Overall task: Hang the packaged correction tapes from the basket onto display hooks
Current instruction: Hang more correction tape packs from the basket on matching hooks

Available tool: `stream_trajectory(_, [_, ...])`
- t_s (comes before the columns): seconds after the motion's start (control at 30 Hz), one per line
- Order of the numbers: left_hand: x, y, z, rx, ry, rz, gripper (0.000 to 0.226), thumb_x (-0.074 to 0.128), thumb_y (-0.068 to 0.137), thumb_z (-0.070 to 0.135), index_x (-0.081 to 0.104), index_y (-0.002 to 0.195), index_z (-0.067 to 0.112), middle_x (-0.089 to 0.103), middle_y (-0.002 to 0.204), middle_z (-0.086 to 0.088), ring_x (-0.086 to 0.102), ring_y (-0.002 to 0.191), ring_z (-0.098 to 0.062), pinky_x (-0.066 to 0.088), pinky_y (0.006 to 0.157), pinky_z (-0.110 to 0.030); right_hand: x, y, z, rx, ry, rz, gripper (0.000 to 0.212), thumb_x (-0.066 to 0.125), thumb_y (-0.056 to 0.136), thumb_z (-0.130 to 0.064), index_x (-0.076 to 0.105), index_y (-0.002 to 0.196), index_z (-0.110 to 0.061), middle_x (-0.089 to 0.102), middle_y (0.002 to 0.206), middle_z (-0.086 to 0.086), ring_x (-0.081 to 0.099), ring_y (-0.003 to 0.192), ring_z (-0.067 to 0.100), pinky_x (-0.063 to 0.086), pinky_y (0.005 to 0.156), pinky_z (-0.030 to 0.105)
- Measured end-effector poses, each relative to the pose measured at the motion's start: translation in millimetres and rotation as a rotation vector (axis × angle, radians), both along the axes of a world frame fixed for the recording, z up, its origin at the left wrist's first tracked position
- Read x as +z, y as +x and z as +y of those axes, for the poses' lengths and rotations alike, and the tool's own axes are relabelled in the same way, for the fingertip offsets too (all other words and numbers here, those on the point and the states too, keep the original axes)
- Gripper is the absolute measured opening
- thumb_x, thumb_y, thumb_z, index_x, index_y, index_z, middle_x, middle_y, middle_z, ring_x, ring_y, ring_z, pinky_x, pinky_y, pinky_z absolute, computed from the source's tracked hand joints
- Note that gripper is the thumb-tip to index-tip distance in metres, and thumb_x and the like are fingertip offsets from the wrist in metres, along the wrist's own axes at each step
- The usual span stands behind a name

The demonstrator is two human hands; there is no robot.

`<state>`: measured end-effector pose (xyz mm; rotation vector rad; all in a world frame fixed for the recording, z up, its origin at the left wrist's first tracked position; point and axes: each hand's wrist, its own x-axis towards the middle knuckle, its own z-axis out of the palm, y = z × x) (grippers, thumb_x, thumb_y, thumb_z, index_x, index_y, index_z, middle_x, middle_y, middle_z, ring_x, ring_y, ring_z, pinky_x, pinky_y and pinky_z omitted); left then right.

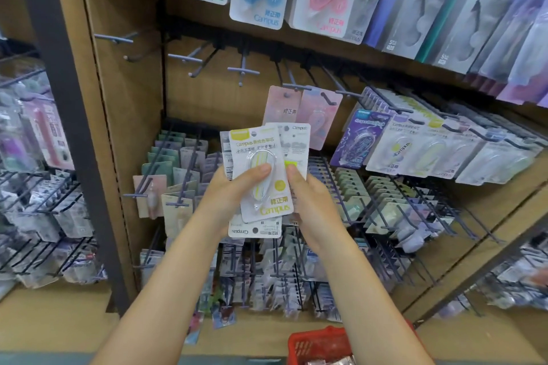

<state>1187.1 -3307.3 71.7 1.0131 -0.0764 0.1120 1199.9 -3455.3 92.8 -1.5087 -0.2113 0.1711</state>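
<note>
Head view | both hands clamp fanned packs (261, 175) mid-frame: left hand (234, 190), right hand (308, 195) | step: sorting | next: thread top hole onto bare hook (243, 69) at 12 o'clock | basket (318, 344) at 6

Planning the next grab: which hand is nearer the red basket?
Right. The right hand is up at the packs, almost straight above the basket; the left hand, also holding the packs, is farther over to the left.
</note>
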Motion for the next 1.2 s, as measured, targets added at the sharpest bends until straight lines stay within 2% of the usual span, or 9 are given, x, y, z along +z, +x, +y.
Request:
stream_trajectory(0.07, [-1, 1, -1, 0.012, 0.015, 0.002, 0.053, 0.081, 0.078, 0.018, 0.067, 0.129, 0.014, 0.075, 0.122, -0.014, 0.072, 0.112, -0.037, 0.058, 0.094, -0.052, 1, 0, -9, -0.025, 0.057, 0.016, 0.03, 0.049, 0.106, -0.035, 0.066, 0.127, -0.021, 0.076, 0.118, 0.002, 0.071, 0.111, 0.022, 0.056, 0.088, 0.036])
stream_trajectory(0.33, [0, -1, -15, 0.116, 0.032, 0.036, 0.03, 0.071, 0.092, 0.003, 0.069, 0.117, 0.018, 0.08, 0.104, -0.003, 0.079, 0.089, -0.022, 0.064, 0.065, -0.035, -1, -1, -34, -0.166, -0.158, -0.165, 0.02, 0.055, 0.103, -0.042, 0.07, 0.116, -0.038, 0.075, 0.118, -0.013, 0.069, 0.113, 0.01, 0.051, 0.105, 0.048])
stream_trajectory(0.57, [5, 0, -30, 0.093, 0.025, -0.007, 0.037, 0.073, 0.09, 0.003, 0.066, 0.124, 0.016, 0.078, 0.113, -0.01, 0.077, 0.101, -0.031, 0.064, 0.078, -0.047, 4, -9, -24, -0.095, -0.138, -0.058, 0.035, 0.033, 0.104, -0.057, 0.066, 0.106, -0.046, 0.073, 0.111, -0.022, 0.066, 0.112, 0.0, 0.049, 0.106, 0.033])
stream_trajectory(0.67, [6, -2, -33, 0.066, 0.029, -0.017, 0.049, 0.078, 0.082, 0.012, 0.065, 0.129, 0.013, 0.077, 0.116, -0.012, 0.076, 0.104, -0.033, 0.063, 0.082, -0.051, 2, -8, -24, -0.051, -0.027, 0.016, 0.036, 0.04, 0.105, -0.054, 0.063, 0.126, -0.035, 0.071, 0.126, -0.006, 0.067, 0.118, 0.012, 0.051, 0.106, 0.044])
stream_trajectory(0.77, [7, -5, -33, 0.026, 0.017, -0.023, 0.055, 0.079, 0.074, 0.018, 0.066, 0.127, 0.011, 0.077, 0.113, -0.015, 0.076, 0.101, -0.035, 0.063, 0.078, -0.049, 3, -7, -24, -0.041, 0.065, 0.041, 0.043, 0.057, 0.101, -0.046, 0.054, 0.129, -0.014, 0.073, 0.118, 0.007, 0.069, 0.108, 0.021, 0.05, 0.104, 0.053])
stream_trajectory(0.93, [4, -6, -29, 0.009, -0.008, -0.019, 0.055, 0.085, 0.079, 0.014, 0.065, 0.13, 0.011, 0.076, 0.116, -0.015, 0.075, 0.102, -0.035, 0.064, 0.075, -0.047, 3, -3, -32, -0.078, -0.08, -0.064, 0.06, 0.082, 0.075, -0.059, 0.054, 0.112, -0.02, 0.068, 0.11, 0.014, 0.068, 0.084, 0.013, 0.052, 0.07, 0.033])
stream_trajectory(1.03, [5, -6, -28, 0.016, -0.032, -0.027, 0.06, 0.084, 0.075, 0.018, 0.064, 0.132, 0.009, 0.075, 0.119, -0.018, 0.074, 0.104, -0.037, 0.064, 0.077, -0.049, 3, -4, -34, -0.143, -0.119, -0.143, 0.056, 0.08, 0.07, -0.057, 0.051, 0.105, -0.023, 0.065, 0.099, 0.005, 0.064, 0.069, -0.001, 0.049, 0.056, 0.022])
stream_trajectory(1.13, [8, -7, -28, 0.008, -0.039, -0.033, 0.055, 0.083, 0.082, 0.014, 0.063, 0.132, 0.008, 0.074, 0.121, -0.018, 0.075, 0.104, -0.035, 0.064, 0.078, -0.047, 2, -2, -37, -0.21, -0.151, -0.171, 0.059, 0.082, 0.067, -0.068, 0.055, 0.099, -0.026, 0.061, 0.088, -0.002, 0.06, 0.066, 0.0, 0.051, 0.063, 0.034])
stream_trajectory(1.2, [9, -7, -28, 0.016, -0.038, -0.022, 0.051, 0.08, 0.081, 0.013, 0.064, 0.129, 0.01, 0.076, 0.118, -0.016, 0.076, 0.102, -0.033, 0.065, 0.075, -0.045, 4, 0, -40, -0.229, -0.14, -0.16, 0.044, 0.078, 0.079, -0.054, 0.057, 0.104, -0.024, 0.066, 0.091, -0.001, 0.064, 0.068, -0.002, 0.056, 0.07, 0.044])
